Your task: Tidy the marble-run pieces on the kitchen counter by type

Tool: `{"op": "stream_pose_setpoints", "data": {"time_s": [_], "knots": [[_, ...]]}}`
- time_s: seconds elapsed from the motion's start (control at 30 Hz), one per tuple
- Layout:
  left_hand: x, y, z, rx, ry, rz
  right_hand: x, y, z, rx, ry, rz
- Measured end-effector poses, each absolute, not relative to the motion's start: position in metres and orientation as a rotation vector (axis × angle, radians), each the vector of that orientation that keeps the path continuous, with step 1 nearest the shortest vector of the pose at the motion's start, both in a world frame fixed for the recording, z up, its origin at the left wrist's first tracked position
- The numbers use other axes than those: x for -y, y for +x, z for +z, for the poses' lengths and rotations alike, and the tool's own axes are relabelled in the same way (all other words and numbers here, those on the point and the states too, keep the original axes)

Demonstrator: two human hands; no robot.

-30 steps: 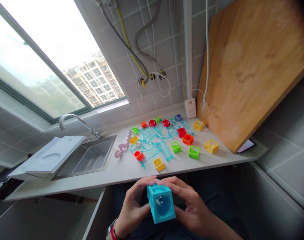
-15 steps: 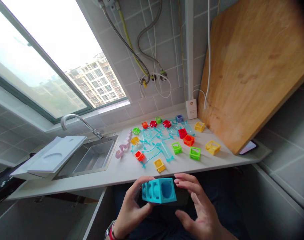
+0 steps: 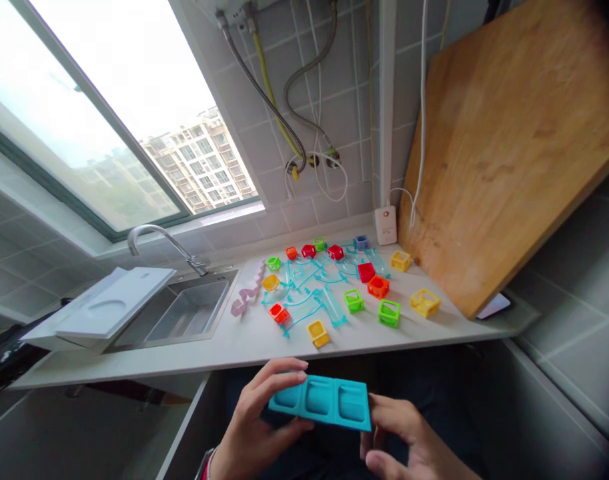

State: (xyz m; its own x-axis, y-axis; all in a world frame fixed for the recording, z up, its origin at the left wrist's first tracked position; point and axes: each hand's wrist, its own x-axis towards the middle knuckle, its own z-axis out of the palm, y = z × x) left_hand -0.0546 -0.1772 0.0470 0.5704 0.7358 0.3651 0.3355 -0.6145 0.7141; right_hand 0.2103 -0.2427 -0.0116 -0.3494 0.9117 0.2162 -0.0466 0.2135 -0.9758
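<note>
Gray tiled walls (image 3: 264, 120) surround 1 bright window (image 3: 109, 87) above a white countertop (image 3: 254, 343).

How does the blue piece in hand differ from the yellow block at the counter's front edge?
The blue piece is a long bar showing three openings in a row; the yellow block is a single, roughly cube-shaped unit. The blue piece is in the left hand, off the counter, while the yellow block rests on it. Both are solid-coloured, straight-edged and hollowed.
</note>
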Motion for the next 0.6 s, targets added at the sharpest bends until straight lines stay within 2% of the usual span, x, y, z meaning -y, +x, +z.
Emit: {"op": "stream_pose_setpoints", "data": {"time_s": [0.23, 0.43, 0.6], "knots": [[0.189, -0.048, 0.042, -0.795, 1.707, 1.203, 0.249, 0.192, -0.048, 1.133, -0.566, 1.805], [0.197, -0.02, 0.03, -0.557, 1.348, 1.19, 0.248, 0.189, -0.074, 0.548, -0.431, 1.844], [0.208, -0.002, 0.02, -0.541, 1.477, 0.988, 0.246, 0.192, -0.071, 0.351, -0.714, 1.726]]}}
